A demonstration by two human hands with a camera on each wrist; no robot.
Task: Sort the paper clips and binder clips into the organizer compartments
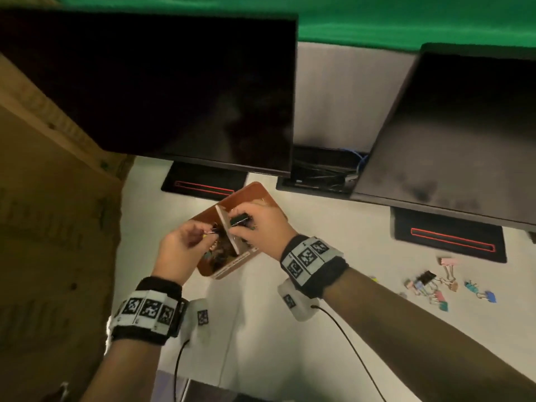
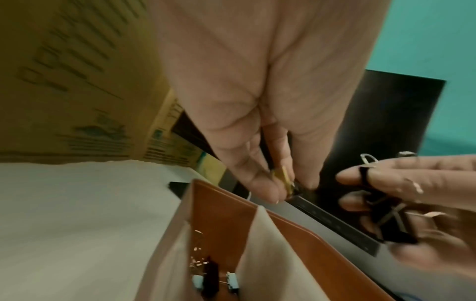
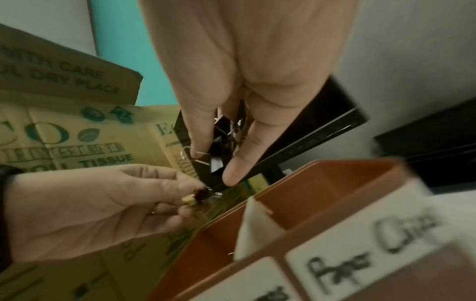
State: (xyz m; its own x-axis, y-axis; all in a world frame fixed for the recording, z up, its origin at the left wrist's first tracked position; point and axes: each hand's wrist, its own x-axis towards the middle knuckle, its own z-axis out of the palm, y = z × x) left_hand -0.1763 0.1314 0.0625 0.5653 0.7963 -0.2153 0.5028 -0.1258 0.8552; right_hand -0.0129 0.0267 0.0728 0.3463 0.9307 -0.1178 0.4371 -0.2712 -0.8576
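Observation:
A brown organizer (image 1: pixel 259 190) with a white divider (image 1: pixel 226 227) sits on the white desk under my hands. My left hand (image 1: pixel 204 235) pinches a small yellow binder clip (image 2: pixel 282 179) over the left compartment, where several binder clips (image 2: pixel 207 280) lie. Over the right side, my right hand (image 1: pixel 240 227) grips a bunch of black binder clips (image 3: pixel 226 130) between thumb and fingers, with wire handles sticking out. A white label reading "Paper Clips" (image 3: pixel 365 250) is on the organizer's front wall below my right hand. The floor of the right compartment is hidden.
A loose pile of coloured binder clips (image 1: pixel 432 285) lies on the desk at the right. Two dark monitors (image 1: pixel 162 88) on stands hang over the back of the desk. A cardboard box (image 1: pixel 52 227) stands close on the left. Wrist cables (image 1: pixel 348 343) trail toward me.

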